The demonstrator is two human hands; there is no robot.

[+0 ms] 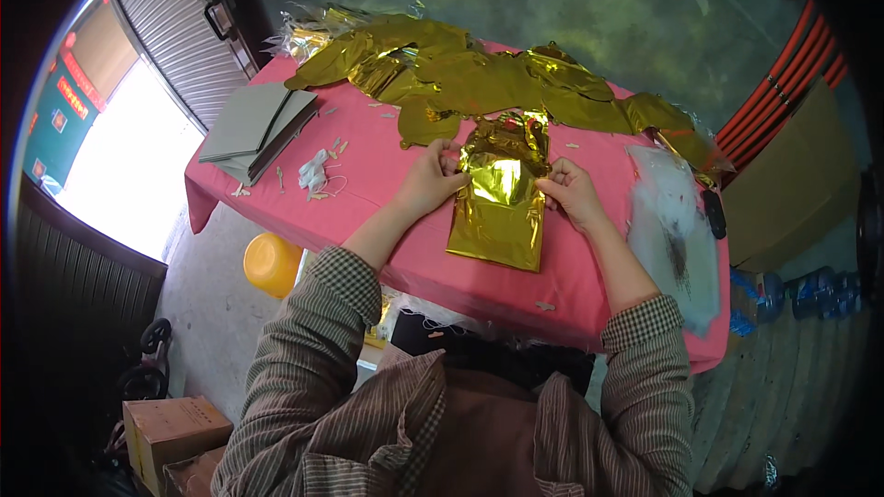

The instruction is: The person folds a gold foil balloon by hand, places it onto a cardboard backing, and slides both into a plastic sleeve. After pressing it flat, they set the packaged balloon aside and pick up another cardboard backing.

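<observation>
A shiny gold foil bag [497, 212] lies flat on the pink-covered table [387, 175], just before the person. The left hand [431, 177] pinches the bag's upper left edge with curled fingers; the right hand [571, 190] grips the upper right edge likewise. Behind lies a heap of crumpled gold foil pieces [479, 74], a stack of grey cardboard sheets [253, 129] at left, clear plastic bags [677, 230] at right. A brown cardboard box [170, 428] sits on the floor.

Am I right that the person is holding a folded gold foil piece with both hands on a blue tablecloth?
Not quite: the tablecloth is pink, not blue, as the head view shows. The left hand and right hand do hold the folded gold foil piece on it.
</observation>
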